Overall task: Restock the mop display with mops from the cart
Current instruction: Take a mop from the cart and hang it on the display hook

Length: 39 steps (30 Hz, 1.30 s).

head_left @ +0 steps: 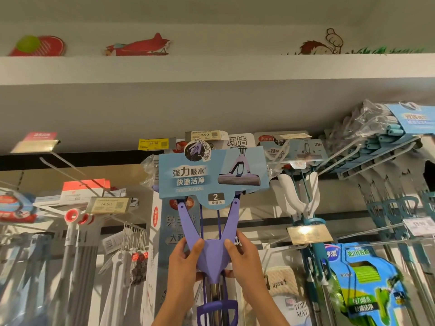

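**Purple mop raised to the hook, not yet hung**

Both hands, left hand (186, 260) and right hand (242, 257), had fingers clamped on the purple mop (213, 252), its card (211, 175) at twelve o'clock by the price tags (cart unseen). Hanging remained, apparently.

hands: 2 (184, 261) (244, 257) | purple mop: 1 (213, 252) | yellow price tag: 1 (154, 144)

My left hand (186, 262) and right hand (244, 260) are bare, no gloves or rings, and both forearms are uncovered (no sleeve reaches into view).
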### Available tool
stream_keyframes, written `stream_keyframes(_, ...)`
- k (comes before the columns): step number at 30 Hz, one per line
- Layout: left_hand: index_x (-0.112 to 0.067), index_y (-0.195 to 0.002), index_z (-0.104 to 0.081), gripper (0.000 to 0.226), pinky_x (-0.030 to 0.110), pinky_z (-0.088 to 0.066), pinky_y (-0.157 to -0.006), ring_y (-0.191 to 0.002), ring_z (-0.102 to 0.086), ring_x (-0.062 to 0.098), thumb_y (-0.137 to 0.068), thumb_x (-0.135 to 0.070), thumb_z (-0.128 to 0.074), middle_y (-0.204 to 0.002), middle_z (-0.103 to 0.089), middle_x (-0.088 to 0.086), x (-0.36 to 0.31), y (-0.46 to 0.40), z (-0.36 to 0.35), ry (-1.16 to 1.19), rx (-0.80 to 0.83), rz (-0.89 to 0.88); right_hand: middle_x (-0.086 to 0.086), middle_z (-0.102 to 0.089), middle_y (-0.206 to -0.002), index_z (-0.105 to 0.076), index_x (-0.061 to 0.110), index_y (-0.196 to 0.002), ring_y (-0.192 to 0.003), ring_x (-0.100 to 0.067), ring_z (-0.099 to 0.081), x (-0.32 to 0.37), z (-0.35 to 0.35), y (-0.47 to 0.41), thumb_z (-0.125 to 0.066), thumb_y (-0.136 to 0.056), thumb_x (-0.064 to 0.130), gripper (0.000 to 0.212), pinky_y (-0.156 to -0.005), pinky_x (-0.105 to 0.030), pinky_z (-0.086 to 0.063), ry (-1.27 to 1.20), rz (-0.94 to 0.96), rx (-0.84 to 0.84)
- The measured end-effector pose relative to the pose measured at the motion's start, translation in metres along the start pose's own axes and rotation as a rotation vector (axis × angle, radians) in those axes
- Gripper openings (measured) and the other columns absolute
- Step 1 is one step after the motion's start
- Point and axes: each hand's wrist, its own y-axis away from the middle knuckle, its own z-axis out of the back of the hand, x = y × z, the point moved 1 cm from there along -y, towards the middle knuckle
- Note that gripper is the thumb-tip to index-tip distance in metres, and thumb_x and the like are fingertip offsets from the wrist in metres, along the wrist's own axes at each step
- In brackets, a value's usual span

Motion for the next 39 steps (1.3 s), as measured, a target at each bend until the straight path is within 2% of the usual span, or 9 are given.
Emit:
stream_keyframes(5,-0.028,-0.113,-0.061,0.031,0.049,-0.063,-0.061,-0.080,-0.076,0.029,-0.085,-0.037,-0.071,-0.098,-0.076,0.006,-0.001,0.000,0.002,-0.013,0.028,0.007,0.006,-0.067,-0.112,-0.054,0.044,-0.113,-0.095,-0.015,-0.069,-0.001,-0.001,0.001,-0.057,-0.102,0.021,0.026,-0.073,-0.047,-0.063,-0.006,-0.025,0.000)
stream_keyframes(7,-0.027,-0.110,-0.062,0.035,0.051,-0.063,-0.062,-0.080,-0.076,0.029,-0.080,-0.041,-0.071,-0.093,-0.077,0.003,0.000,0.005,0.004,-0.033,0.026,-0.005,0.006,-0.067,-0.114,-0.052,0.041,-0.121,-0.095,-0.015,-0.069,-0.003,0.001,0.006,-0.057,-0.102,0.022,0.027,-0.069,-0.042,-0.064,-0.035,-0.058,0.009)
stream_keyframes(11,-0.020,-0.108,-0.064,0.041,0.055,-0.062,-0.063,-0.082,-0.075,0.030,-0.075,-0.042,-0.073,-0.092,-0.077,0.002,0.012,0.023,0.012,-0.034,0.034,0.009,0.012,-0.075,-0.093,-0.051,0.033,-0.132,-0.087,-0.012,-0.073,-0.011,0.008,0.025,-0.057,-0.101,0.023,0.033,-0.062,-0.038,-0.062,-0.062,-0.112,0.048)
stream_keyframes(15,-0.026,-0.110,-0.060,0.033,0.043,-0.061,-0.056,-0.076,-0.076,0.022,-0.081,-0.035,-0.073,-0.088,-0.076,-0.006,0.019,0.039,0.021,-0.009,0.053,0.057,0.004,-0.076,-0.094,-0.050,0.033,-0.133,-0.087,-0.013,-0.074,-0.017,0.011,0.044,-0.058,-0.101,0.022,0.035,-0.062,-0.040,-0.062,-0.089,-0.182,0.054)
stream_keyframes(20,-0.031,-0.113,-0.056,0.045,0.040,-0.060,-0.054,-0.078,-0.076,0.023,-0.072,-0.038,-0.074,-0.091,-0.076,-0.008,0.016,0.061,0.028,0.025,0.093,0.072,0.000,-0.074,-0.100,-0.054,0.030,-0.134,-0.090,-0.018,-0.073,-0.013,0.015,0.069,-0.059,-0.100,0.018,0.036,-0.066,-0.049,-0.063,-0.116,-0.232,0.026)
stream_keyframes(23,-0.031,-0.116,-0.058,0.050,0.038,-0.060,-0.054,-0.081,-0.075,0.021,-0.070,-0.042,-0.076,-0.095,-0.075,-0.007,0.009,0.073,0.031,0.053,0.103,0.060,-0.006,-0.071,-0.110,-0.054,0.026,-0.136,-0.096,-0.022,-0.071,-0.002,0.014,0.083,-0.060,-0.100,0.017,0.038,-0.062,-0.043,-0.062,-0.132,-0.228,-0.004)
stream_keyframes(28,-0.035,-0.120,-0.058,0.062,0.039,-0.060,-0.057,-0.084,-0.076,0.022,-0.064,-0.053,-0.078,-0.100,-0.076,-0.006,-0.014,0.091,0.029,0.092,0.118,0.004,0.002,-0.076,-0.096,-0.055,0.032,-0.134,-0.091,-0.019,-0.074,0.025,0.017,0.101,-0.059,-0.100,0.021,0.035,-0.068,-0.046,-0.063,-0.106,-0.150,-0.019)
stream_keyframes(32,-0.031,-0.122,-0.058,0.064,0.038,-0.062,-0.061,-0.087,-0.075,0.023,-0.065,-0.052,-0.078,-0.102,-0.076,-0.005,-0.038,0.101,0.022,0.095,0.116,-0.052,0.009,-0.076,-0.094,-0.056,0.037,-0.129,-0.089,-0.014,-0.074,0.052,0.022,0.107,-0.054,-0.103,0.023,0.030,-0.064,-0.037,-0.062,-0.065,-0.073,-0.021)
stream_keyframes(39,-0.032,-0.107,-0.059,0.026,0.024,-0.058,-0.055,-0.076,-0.075,0.013,-0.084,-0.030,-0.072,-0.091,-0.076,-0.015,-0.093,0.117,-0.017,0.051,0.098,-0.161,0.016,-0.072,-0.087,-0.061,0.037,-0.105,-0.079,0.003,-0.069,0.111,0.043,0.101,-0.048,-0.106,0.023,0.019,-0.055,-0.017,-0.054,-0.029,-0.050,-0.025)
